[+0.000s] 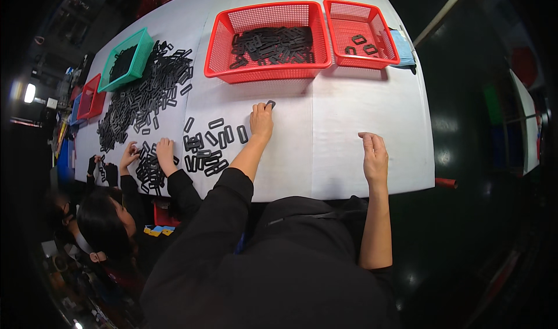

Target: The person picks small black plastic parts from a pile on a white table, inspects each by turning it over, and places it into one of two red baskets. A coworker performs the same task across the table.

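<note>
My left hand [261,121] is closed on a small black rectangular ring [271,103], which pokes out past the fingertips in front of the large red basket. To the left of that hand, a loose group of similar black rings [212,138] lies on the white table. The large red basket [267,73] holds many more of them in a heap. Over the table's right part, my right hand [375,157] has its fingers stretched out, the index apart from the rest, and nothing shows in it.
A smaller red basket [363,63] with several black rings stands at the back right, beside a light blue cloth [402,45]. At left, a green basket [132,80] sits by a big pile of rings [139,102]. A co-worker's hands [165,155] handle rings close by.
</note>
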A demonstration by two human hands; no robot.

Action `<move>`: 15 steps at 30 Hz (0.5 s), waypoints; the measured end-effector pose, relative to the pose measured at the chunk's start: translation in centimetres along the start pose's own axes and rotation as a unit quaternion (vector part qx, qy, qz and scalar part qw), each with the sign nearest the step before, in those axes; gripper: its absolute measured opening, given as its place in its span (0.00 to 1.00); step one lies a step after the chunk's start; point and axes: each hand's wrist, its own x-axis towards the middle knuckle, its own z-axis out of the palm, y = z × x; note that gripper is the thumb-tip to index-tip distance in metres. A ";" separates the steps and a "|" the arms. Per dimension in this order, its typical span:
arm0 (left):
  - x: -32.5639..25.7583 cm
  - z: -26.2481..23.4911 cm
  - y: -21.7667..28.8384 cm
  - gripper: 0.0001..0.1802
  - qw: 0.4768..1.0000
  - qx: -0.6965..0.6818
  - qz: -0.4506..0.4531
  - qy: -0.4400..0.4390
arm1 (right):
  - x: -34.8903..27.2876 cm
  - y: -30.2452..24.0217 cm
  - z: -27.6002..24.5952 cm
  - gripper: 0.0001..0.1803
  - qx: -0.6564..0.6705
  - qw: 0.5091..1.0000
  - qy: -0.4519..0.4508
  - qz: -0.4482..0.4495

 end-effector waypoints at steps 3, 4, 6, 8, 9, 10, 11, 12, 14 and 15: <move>0.9 -0.7 -0.3 0.10 1.000 0.006 0.024 0.004 | 0.6 -0.3 1.9 0.15 0.059 0.996 -0.072 -0.005; 0.9 -1.2 -0.3 0.09 1.000 0.010 -0.002 -0.005 | 0.9 -0.4 2.6 0.15 0.089 0.991 -0.096 -0.003; 0.0 -1.3 -0.8 0.09 0.995 -0.043 -0.082 -0.029 | 1.3 -2.1 4.1 0.14 0.097 0.985 -0.137 -0.032; -0.8 -2.2 -0.3 0.10 0.957 -0.236 -0.149 -0.082 | 1.5 -3.6 5.1 0.13 0.089 0.978 -0.179 -0.053; -1.3 -4.1 1.2 0.11 0.895 -0.394 -0.169 -0.125 | 1.7 -3.9 5.7 0.14 0.103 0.978 -0.176 -0.052; -2.0 -6.1 2.8 0.13 0.804 -0.540 -0.186 -0.165 | 1.8 -3.9 6.3 0.14 0.117 0.977 -0.171 -0.048; -2.8 -8.7 4.4 0.13 0.780 -0.573 -0.178 -0.177 | 2.0 -4.0 6.9 0.15 0.129 0.976 -0.170 -0.042; -3.6 -11.5 5.9 0.13 0.754 -0.607 -0.171 -0.184 | 2.2 -4.0 7.5 0.16 0.151 0.972 -0.177 -0.025; -4.8 -16.0 8.0 0.13 0.735 -0.628 -0.169 -0.190 | 2.3 -5.1 7.8 0.15 0.242 0.947 -0.208 0.029; -5.2 -17.5 8.6 0.14 0.727 -0.638 -0.170 -0.190 | 2.3 -5.8 7.7 0.14 0.288 0.929 -0.225 0.057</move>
